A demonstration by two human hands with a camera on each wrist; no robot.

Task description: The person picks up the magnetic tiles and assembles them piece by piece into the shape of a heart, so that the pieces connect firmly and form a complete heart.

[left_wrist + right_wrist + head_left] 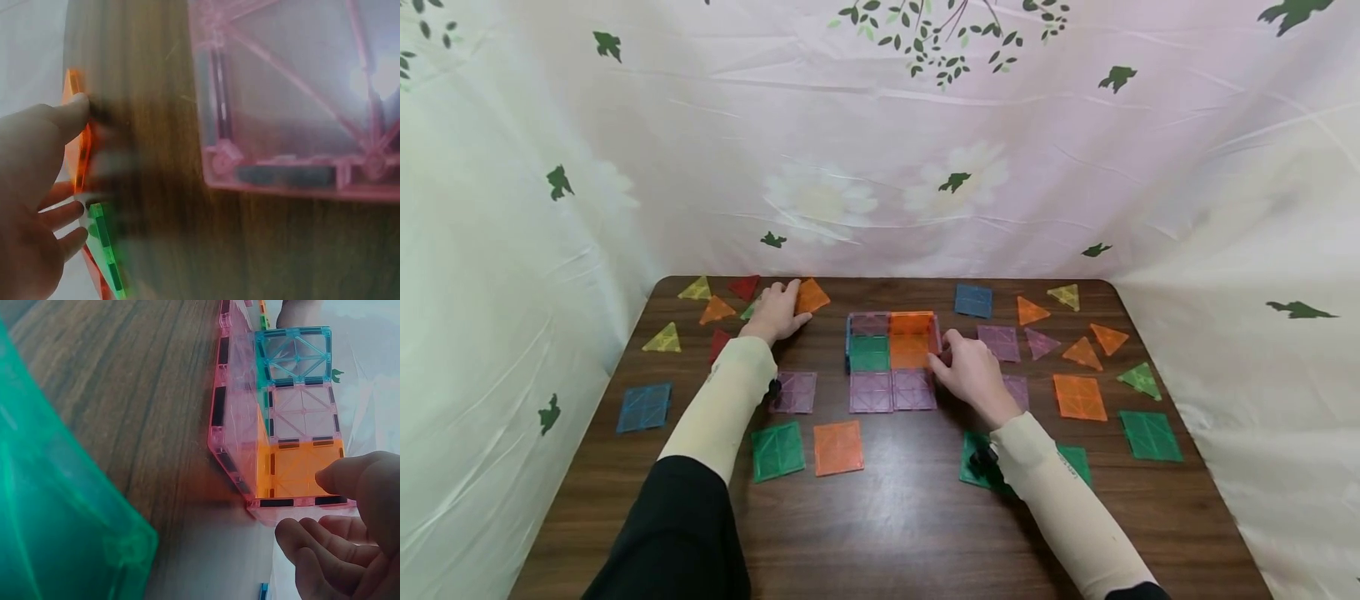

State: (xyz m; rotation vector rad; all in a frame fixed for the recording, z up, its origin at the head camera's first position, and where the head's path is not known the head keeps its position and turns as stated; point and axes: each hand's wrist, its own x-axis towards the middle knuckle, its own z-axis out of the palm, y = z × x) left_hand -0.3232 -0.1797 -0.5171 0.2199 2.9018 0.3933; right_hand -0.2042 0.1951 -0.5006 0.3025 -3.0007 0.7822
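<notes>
"At the far left of the table (887,533), what is the left grip (772,315) doing?"

"Its thumb lies in front of an orange tile (813,295) and its fingers reach behind, so I judge it is pinching that tile. The green triangle (748,311) right beside those fingers worries me: a sideways sweep could shove it off or snap it on, since the dark strips in the edges look like magnets."

"And the right grip (973,373)?"

"It is at the tile box (880,322), near the table's middle. The thumb reaches over the inner side of the pink side wall (304,502) and the other fingers curl outside it. I cannot tell whether they squeeze the wall or merely surround it."

"What might topple it?"

"An outward nudge of that thumb. The walls seem to hold by their seams alone, so the side wall could tip, and the orange back panel (306,467) that meets it might follow. The 2 pink front tiles (871,392) appear to lie flat, so nothing braces the near side."

"Anything under the arms?"

"There is 1 loose pink tile (795,393) by the left wrist. The black wrist device (982,460) on the right overlaps a green tile (967,472); whether they touch, I cannot say. A low pull could drag either tile."
</notes>
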